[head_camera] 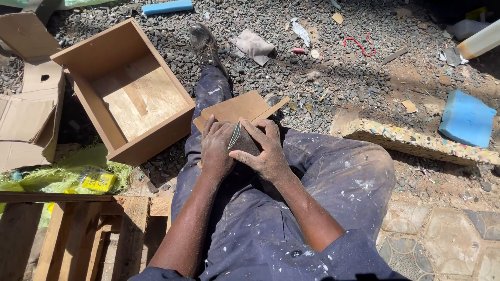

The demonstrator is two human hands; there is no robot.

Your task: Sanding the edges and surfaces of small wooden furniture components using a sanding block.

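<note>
Fingers (259,131) of the right hand (265,151) are curled together and clamped over a folded sheet of sandpaper (235,135), thumb stretched across its lower edge. The left hand (217,148) lies flat just beside it, fingers together, pressing down on the near end of a small brown board (237,108); it holds nothing else. The sandpaper shows a dark grit face with a pale backing at the fold and stands edge-up between the two hands.

The board rests across the person's left thigh, its far end overhanging toward the gravel (323,78). An open brown wooden box (125,88) sits on the ground to the left, well apart from the hands; a wooden pallet (88,234) lies nearer the camera, and a blue foam block (467,118) lies far right.

Judgement: the step in hand looks like hand-sanding the board's face, with the paper being gripped or re-folded. The next stroke would call for steady downward pressure from the right hand while the left keeps the board pinned against the thigh, since the overhanging end could tip.
</note>
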